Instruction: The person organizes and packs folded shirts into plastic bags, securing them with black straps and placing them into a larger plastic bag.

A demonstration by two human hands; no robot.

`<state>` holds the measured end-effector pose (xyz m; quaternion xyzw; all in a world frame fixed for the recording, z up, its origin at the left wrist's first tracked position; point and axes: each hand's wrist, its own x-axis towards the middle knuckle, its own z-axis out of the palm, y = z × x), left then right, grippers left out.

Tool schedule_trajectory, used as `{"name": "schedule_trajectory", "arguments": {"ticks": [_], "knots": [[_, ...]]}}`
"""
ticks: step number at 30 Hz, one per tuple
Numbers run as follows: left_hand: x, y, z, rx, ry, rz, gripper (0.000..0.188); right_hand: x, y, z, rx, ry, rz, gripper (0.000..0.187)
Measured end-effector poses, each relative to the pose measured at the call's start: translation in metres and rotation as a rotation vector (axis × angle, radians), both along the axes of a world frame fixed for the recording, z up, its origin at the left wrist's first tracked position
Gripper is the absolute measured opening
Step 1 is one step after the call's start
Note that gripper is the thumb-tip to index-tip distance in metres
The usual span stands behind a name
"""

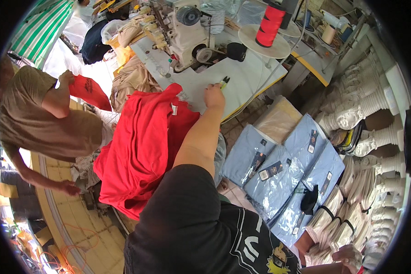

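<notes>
My left arm stretches away across the white sewing table (194, 91). At its far end my left hand (214, 97) is closed on the yellow-green handle of small thread snips (224, 81), whose dark blades point away. A big heap of red fabric garments (134, 150) lies left of that forearm, a white label showing on its upper part. Down at the lower right edge, my right hand (348, 257) has curled fingers. A bit of red shows beside it, but what it holds is hidden.
Beyond the snips stands an industrial sewing machine (187, 32), with a red thread cone (270, 25) to its right. Bagged blue garments (278, 169) and tied pale bundles (338, 219) lie at right. On the left a co-worker (45, 114) holds a red cloth (90, 91).
</notes>
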<state>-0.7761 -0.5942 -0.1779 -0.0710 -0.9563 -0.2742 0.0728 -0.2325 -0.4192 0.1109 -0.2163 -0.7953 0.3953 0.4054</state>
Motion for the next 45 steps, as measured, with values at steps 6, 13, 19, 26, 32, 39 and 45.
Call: {"name": "schedule_trajectory", "arguments": {"ticks": [6, 13, 19, 26, 32, 39, 45], "knots": [[0.003, 0.008, 0.009, -0.09, 0.018, 0.162, 0.037, 0.037, -0.023, 0.006, 0.032, -0.019, -0.088, 0.047], [0.007, 0.03, 0.015, 0.421, 0.492, 0.28, 0.054, 0.097, -0.109, 0.053, 0.247, -0.022, -0.123, 0.051], [0.05, 0.095, 0.1, 0.743, 0.822, 0.357, 0.048, 0.087, -0.162, 0.094, 0.39, 0.005, 0.169, 0.055], [0.197, 0.153, 0.216, 1.122, 0.97, -0.319, 0.057, 0.162, -0.217, 0.092, 0.325, -0.009, -0.019, 0.059], [0.421, 0.159, 0.194, 1.094, 0.048, -1.339, 0.04, 0.259, -0.185, -0.011, -0.235, 0.079, -0.488, 0.063], [0.486, 0.075, 0.118, 0.414, 0.23, -1.993, 0.02, 0.249, -0.139, -0.073, -0.747, -0.198, -0.248, 0.054], [0.401, 0.02, 0.14, 0.416, 0.163, -1.511, 0.022, 0.18, -0.072, -0.06, -0.575, -0.251, -0.034, 0.055]]}}
